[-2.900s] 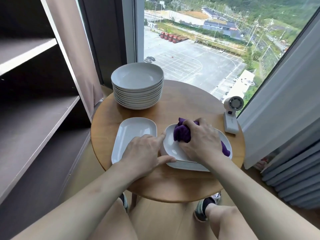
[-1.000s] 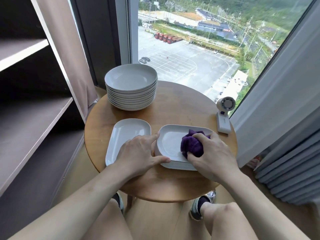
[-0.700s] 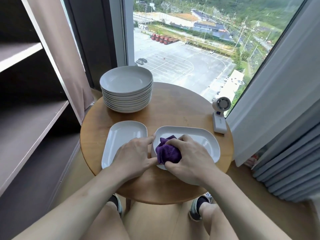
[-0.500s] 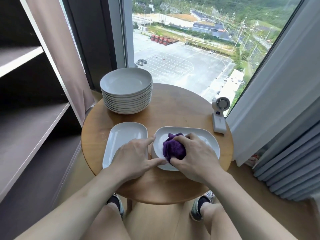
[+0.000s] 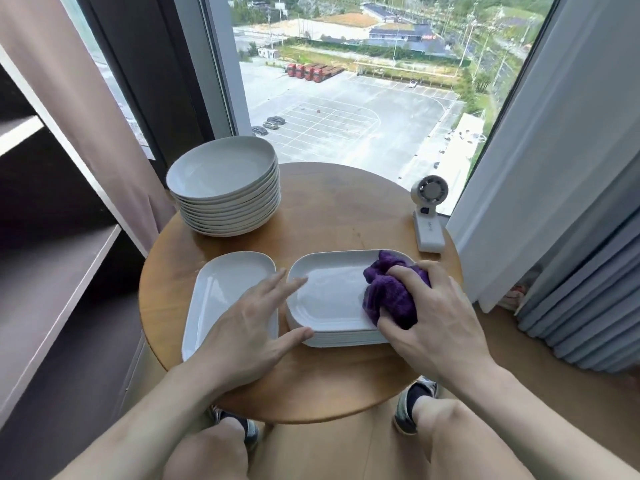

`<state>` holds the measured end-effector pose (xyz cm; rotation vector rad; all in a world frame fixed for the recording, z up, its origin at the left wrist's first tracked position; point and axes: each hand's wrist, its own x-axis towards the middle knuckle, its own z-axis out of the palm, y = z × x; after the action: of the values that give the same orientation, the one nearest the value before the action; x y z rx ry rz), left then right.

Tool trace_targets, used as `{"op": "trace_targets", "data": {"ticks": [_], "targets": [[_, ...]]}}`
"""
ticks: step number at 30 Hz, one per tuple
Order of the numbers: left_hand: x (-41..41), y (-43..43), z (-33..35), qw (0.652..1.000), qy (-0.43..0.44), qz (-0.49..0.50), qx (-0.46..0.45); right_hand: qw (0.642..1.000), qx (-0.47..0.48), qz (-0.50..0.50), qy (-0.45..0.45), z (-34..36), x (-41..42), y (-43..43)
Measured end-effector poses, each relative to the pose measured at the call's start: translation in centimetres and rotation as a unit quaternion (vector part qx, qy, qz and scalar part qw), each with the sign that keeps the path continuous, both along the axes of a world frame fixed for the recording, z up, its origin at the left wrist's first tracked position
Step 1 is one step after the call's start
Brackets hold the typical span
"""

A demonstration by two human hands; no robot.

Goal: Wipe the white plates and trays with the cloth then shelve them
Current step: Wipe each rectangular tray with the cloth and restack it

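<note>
A stack of white rectangular trays (image 5: 329, 296) sits at the front of the round wooden table (image 5: 332, 209). My right hand (image 5: 436, 317) grips a bunched purple cloth (image 5: 389, 292) and presses it on the right end of the top tray. My left hand (image 5: 249, 327) lies with straight fingers against the left edge of that stack, thumb at its front rim. A single white tray (image 5: 221, 292) lies to the left, partly under my left hand. A stack of round white plates (image 5: 225, 188) stands at the back left.
A dark shelf unit (image 5: 52, 271) with bare boards stands at the left. A small white fan (image 5: 427, 216) sits on the table's right edge. Curtains (image 5: 554, 168) hang at the right, and a large window is behind the table. My knees and shoes show below.
My right hand has slid the cloth from the left part of the top tray to its right end. My left hand stays against the stack's left edge.
</note>
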<state>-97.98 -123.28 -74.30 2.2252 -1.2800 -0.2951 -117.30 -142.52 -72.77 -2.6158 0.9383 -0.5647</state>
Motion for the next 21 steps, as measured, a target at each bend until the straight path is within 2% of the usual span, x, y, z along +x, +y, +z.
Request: {"op": "trace_targets", "data": {"ticks": [4, 16, 21], "targets": [[-0.1, 0.0, -0.2, 1.000, -0.001, -0.003, -0.007, 1.000, 0.024, 0.010, -0.016, -0.2, 0.0, 0.0], [-0.4, -0.3, -0.4, 0.989, 0.110, 0.065, -0.076, 0.994, 0.079, 0.032, -0.065, -0.5, 0.3, -0.7], [-0.5, -0.4, -0.5, 0.987, 0.103, 0.062, -0.109, 0.990, 0.096, 0.053, -0.094, -0.7, 0.2, -1.1]]}}
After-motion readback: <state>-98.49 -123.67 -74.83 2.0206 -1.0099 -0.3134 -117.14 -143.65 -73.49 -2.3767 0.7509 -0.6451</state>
